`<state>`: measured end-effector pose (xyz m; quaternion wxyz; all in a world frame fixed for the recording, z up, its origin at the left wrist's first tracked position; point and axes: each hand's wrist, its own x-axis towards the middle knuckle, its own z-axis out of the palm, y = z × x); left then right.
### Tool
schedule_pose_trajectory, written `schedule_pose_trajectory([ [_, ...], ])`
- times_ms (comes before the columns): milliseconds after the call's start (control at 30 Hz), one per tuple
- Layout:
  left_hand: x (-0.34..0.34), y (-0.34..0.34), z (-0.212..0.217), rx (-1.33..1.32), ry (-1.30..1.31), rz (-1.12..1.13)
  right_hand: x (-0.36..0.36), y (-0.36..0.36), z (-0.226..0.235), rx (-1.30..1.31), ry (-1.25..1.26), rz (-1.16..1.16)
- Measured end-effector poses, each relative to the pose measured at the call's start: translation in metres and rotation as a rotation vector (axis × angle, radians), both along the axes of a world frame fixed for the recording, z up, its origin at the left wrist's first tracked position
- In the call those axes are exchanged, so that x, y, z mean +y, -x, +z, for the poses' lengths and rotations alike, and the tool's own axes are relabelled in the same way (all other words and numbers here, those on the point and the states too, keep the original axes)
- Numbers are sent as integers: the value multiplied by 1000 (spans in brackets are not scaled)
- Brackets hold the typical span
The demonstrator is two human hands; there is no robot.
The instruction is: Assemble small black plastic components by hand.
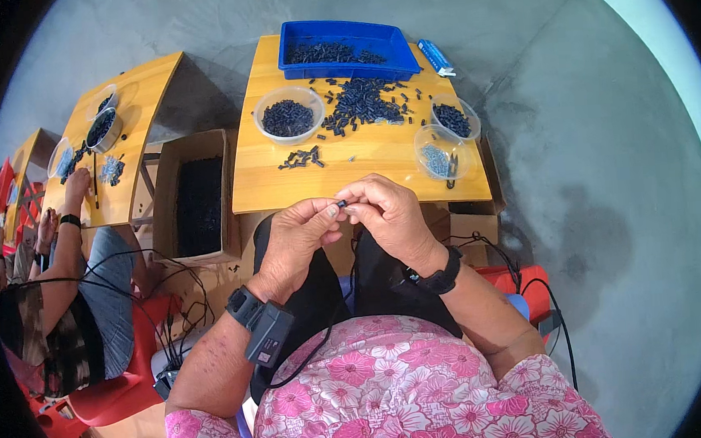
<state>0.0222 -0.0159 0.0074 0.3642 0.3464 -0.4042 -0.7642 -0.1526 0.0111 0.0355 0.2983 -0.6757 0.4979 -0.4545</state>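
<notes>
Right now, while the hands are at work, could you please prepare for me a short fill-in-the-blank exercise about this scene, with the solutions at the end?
1. The tray at the far edge of the person's table is coloured ____.
2. The left hand holds a small black piece together with the ____ hand.
3. Counted together, the round plastic bowls on this table number ____.
4. The pink shirt is patterned with ____.

Missing words: blue; right; three; flowers.

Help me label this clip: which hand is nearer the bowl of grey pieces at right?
Right. The right hand is left of the bowl and closer to the wearer's body; the left hand is farther left, past the right hand.
</notes>
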Motion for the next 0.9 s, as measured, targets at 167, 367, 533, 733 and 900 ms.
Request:
schedule_pose_trajectory([
  [167,0,-3,-3,47,-62,-21,2,-4,-2,-71,7,-17],
  [367,-2,-1,-2,64,-72,-49,0,-2,0,-69,44,-24],
  [533,-2,0,-11,27,-90,-47,-6,0,-13,-4,46,-27],
  [733,-7,-1,-18,-100,6,-28,-9,4,-26,-18,-37,77],
  [900,-14,-7,-25,-146,103,-22,-19,4,-35,-68,-73,78],
])
